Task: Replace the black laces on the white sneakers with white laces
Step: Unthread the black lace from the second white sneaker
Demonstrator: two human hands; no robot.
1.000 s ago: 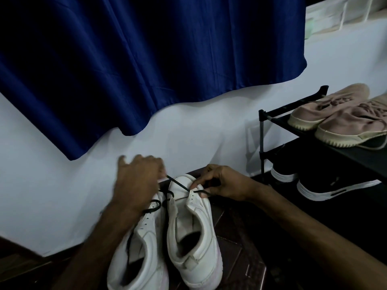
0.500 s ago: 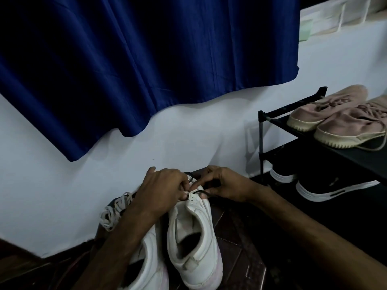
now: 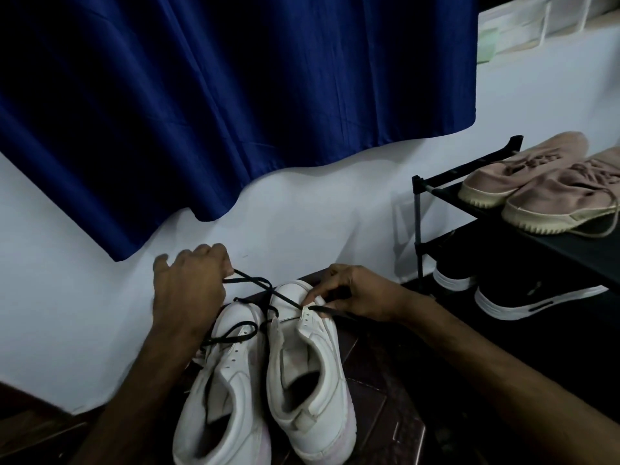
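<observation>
Right sneaker: heel nearest, toe to the wall. Left sneaker touches its left side. Uppers look smooth and fairly stiff; the shoe is likely light and would slide unless braced. The black lace crosses its toe-end eyelets, taut up-left. It is thin and limp, best taken close to an eyelet. Right hand at its right eyelet row, grip pinching the flap, perhaps the lace end too; too dim to tell. Left hand up-left of its toe, grip pinching the lace. No brand legible. Shoe rack beyond its right.
</observation>
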